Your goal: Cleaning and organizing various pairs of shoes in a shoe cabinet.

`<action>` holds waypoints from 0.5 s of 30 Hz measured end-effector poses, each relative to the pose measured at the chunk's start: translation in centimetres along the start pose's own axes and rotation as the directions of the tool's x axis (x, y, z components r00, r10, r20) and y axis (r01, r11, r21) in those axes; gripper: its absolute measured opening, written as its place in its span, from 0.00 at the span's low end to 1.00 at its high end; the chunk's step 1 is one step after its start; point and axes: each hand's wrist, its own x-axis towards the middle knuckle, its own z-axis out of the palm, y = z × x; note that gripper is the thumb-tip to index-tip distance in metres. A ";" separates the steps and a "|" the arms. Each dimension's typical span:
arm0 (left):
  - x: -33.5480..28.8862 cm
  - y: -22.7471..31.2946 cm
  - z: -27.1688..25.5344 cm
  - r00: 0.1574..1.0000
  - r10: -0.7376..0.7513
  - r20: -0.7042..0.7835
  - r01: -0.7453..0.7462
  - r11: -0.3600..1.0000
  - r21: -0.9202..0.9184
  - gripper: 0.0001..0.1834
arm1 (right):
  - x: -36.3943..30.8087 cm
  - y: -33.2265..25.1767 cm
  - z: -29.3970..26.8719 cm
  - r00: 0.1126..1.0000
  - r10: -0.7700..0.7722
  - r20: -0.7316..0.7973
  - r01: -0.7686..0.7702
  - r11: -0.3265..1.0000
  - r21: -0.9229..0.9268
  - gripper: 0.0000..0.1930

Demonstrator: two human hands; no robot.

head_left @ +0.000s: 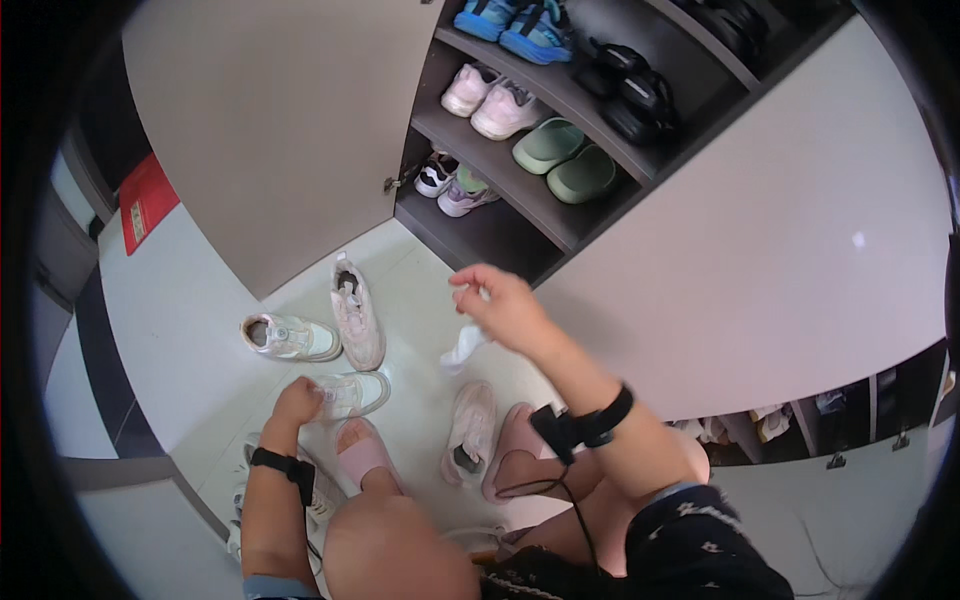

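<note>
My right hand [500,305] is raised over the floor in front of the open cabinet, fingers curled. A crumpled white tissue or cloth [463,348] hangs from beneath its palm, slightly blurred. Lower left, my left hand [298,400] closes on the near end of a white sneaker [352,396]; its fingertips are partly hidden. Just beyond stand a white sneaker with a round dial [290,337] and a pale pink-white sneaker [358,312]. Another pale sneaker [470,432] lies between my feet, which wear pink slippers [366,452].
The shoe cabinet's shelves hold blue sneakers [540,32], pink-white sneakers [505,108], green clogs [582,173] and black shoes [640,105]. Its door [280,130] stands open at left. More shoes [325,495] lie beside my left forearm. A red packet [147,203] is at far left.
</note>
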 end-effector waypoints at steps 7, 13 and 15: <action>-1.9 13.1 -15.8 0.956 0.266 -0.124 -0.228 0.939 0.258 0.21 | -5.3 -6.5 -7.8 0.982 -0.179 0.054 0.177 0.983 0.041 0.14; -4.1 27.5 -24.7 0.830 0.535 -0.159 -0.394 0.764 0.511 0.16 | -6.8 -6.5 -8.9 0.985 -0.167 0.052 0.174 0.958 -0.227 0.13; -4.1 32.1 -25.2 0.817 0.557 -0.149 -0.393 0.727 0.563 0.16 | -6.7 -6.9 -9.4 0.987 -0.142 0.072 0.157 0.939 -0.305 0.13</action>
